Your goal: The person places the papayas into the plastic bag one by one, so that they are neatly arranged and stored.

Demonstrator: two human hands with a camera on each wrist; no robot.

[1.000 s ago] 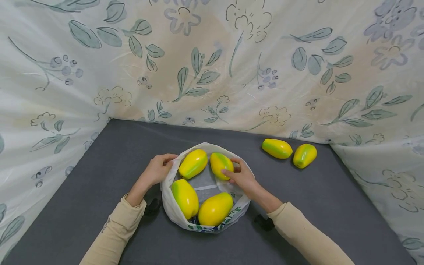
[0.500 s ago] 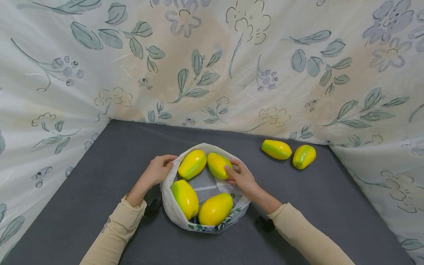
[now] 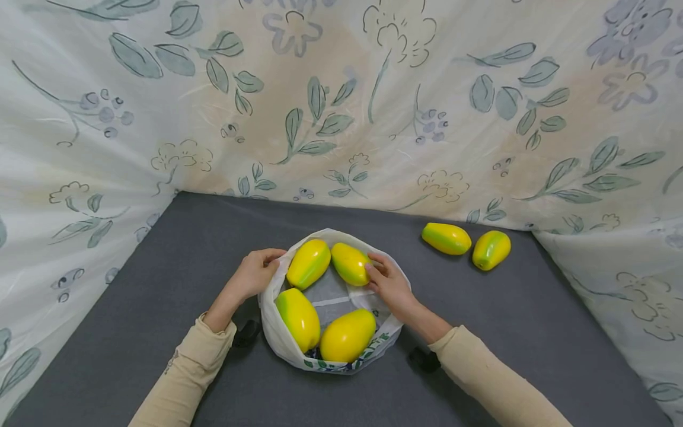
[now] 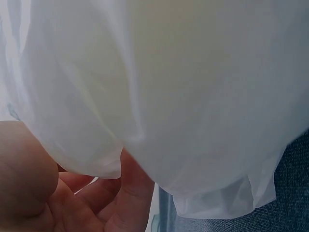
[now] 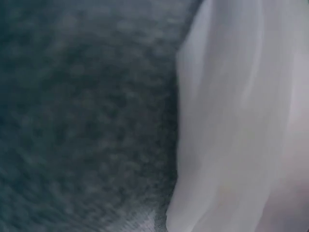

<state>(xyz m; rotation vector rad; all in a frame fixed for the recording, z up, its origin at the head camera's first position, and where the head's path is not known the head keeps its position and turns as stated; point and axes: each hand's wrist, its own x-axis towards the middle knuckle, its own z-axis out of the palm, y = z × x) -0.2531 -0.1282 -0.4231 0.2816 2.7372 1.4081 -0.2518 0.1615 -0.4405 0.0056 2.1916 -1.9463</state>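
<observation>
Fingers (image 3: 271, 255) of the left hand (image 3: 253, 274) pinch the white bag (image 3: 273, 335); whether the right hand (image 3: 393, 289) grips the yellow fruit (image 3: 348, 264) or not, I cannot tell. At lower centre, folded green print (image 3: 381, 340) shows "TE".

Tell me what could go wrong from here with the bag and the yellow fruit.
First, the white bag is thin and soft: if the left hand lets go of its rim, that side might sag. Second, the right hand is at one end of the bag's upper-right fruit, so that glossy fruit could roll into the upper-left one. Third, the left loose fruit and the right one are both rounded and could roll if bumped.
</observation>
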